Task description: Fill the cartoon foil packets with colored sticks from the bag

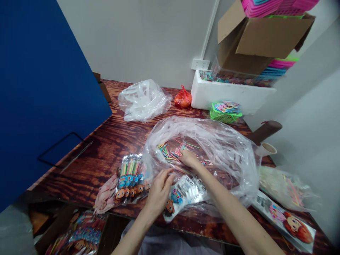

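Observation:
My right hand point(189, 158) reaches into a large clear plastic bag point(225, 132) lying spread on the table. Its fingers are bent down and pressed together on some thin coloured sticks point(164, 150); the fingertips are partly hidden. More sticks lie loose around it. My left hand point(160, 186) is at the bag's near edge, fingers stretched out and thumb apart, with nothing visible in it. Just right of it lie silver printed packets point(183, 193) with a cartoon figure. To its left, a group of filled packets point(130, 177) shows coloured sticks through clear windows.
A pink cloth-like item point(106, 194) lies at the front left edge. Behind are a crumpled clear bag point(145, 101), a red bag point(183, 98), a green basket point(225, 116) and a white foam box point(228, 95). A blue panel point(47, 88) stands left; a long printed packet point(289, 223) lies right.

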Tool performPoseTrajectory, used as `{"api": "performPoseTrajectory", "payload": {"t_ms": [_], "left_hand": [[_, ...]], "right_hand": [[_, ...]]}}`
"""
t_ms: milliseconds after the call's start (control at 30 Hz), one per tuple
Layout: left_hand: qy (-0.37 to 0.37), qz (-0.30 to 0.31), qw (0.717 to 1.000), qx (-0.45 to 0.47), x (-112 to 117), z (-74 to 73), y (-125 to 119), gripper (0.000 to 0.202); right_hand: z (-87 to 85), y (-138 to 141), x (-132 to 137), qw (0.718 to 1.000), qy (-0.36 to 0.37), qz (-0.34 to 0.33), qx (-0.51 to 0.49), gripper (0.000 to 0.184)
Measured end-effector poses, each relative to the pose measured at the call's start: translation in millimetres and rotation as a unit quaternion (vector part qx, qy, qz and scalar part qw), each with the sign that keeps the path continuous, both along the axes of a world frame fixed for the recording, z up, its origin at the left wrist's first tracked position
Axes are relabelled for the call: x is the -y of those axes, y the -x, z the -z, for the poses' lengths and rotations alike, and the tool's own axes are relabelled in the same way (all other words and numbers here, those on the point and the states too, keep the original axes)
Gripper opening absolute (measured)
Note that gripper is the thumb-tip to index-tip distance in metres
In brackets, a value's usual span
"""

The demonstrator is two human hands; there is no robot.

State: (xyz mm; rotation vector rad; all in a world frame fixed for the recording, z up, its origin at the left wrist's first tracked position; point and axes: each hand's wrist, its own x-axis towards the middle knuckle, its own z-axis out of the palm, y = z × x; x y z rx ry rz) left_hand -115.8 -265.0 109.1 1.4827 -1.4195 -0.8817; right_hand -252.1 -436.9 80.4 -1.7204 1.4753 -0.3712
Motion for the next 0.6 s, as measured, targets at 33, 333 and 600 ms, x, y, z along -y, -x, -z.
{"api": "performPoseTrajectory", "payload": {"t_ms": [33,333,600], "left_hand": [[0.001,-0.001,1.0,0.001,-0.6,-0.7,-0.8,0.031],[-0.049,0.003,0.989,-0.138,12.0,0.3,11.8,0.035],[-0.071,0.047,0.987,-0.133,18.4,19.9,51.4,0.035]], "right_hand": [[0.3,2.7,0.7,0.999,-0.015,-0.001,0.031,0.005],[-10.5,64.5,-31.0,0.911,-0.174,0.035,0.372,0.022],[3.1,111.9,-80.9,0.843,-0.161,0.111,0.501,0.03]]}}
